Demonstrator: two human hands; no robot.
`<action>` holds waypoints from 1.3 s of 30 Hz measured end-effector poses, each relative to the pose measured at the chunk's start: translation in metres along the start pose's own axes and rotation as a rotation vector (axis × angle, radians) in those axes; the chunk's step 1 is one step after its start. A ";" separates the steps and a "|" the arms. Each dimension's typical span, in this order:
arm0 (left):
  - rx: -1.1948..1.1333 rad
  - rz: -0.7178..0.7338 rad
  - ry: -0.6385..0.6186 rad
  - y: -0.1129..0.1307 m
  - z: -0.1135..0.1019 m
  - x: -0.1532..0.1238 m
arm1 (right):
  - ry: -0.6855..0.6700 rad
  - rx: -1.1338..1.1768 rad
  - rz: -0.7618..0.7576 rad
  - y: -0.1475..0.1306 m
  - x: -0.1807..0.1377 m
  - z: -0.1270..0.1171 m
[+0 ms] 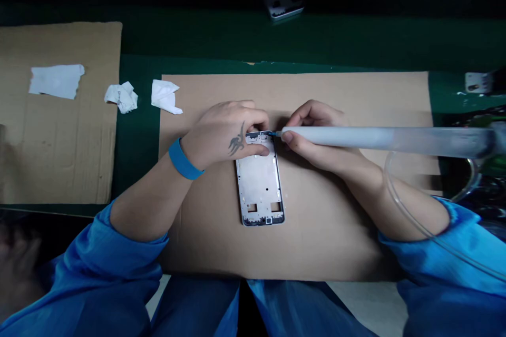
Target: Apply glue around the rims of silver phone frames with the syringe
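Phone frame (259, 176): no lettering you can read.
Dispensing syringe (343, 137): you can make out no print or numbers on its barrel.
Blue wristband (184, 160): no legible text for you.
Cardboard mat (320, 221): no words you can read.

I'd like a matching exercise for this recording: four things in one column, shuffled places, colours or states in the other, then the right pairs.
Things:
1. Left hand
2. Right hand
3. Wristband
4. Crumpled tissue

Places, colours or states:
A. White, over the right edge of the left cardboard sheet
B. Thumb on the face of the phone frame, near its far end
C. Bright blue
D. Gripping the syringe

Right pairs: 1-B, 2-D, 3-C, 4-A
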State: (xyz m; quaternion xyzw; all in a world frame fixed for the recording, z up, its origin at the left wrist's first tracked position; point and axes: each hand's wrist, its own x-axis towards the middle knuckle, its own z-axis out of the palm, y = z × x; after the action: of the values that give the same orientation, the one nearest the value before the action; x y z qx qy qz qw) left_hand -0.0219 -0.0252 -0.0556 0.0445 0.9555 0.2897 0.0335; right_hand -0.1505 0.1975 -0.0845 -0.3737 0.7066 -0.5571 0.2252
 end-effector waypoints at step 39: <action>-0.002 -0.008 -0.006 -0.003 0.000 -0.002 | 0.029 0.080 0.039 0.002 0.001 0.002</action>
State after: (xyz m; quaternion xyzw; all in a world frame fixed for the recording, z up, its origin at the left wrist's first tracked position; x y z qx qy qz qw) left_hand -0.0202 -0.0280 -0.0573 0.0413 0.9553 0.2904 0.0378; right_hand -0.1504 0.1958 -0.0871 -0.3425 0.6942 -0.5857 0.2403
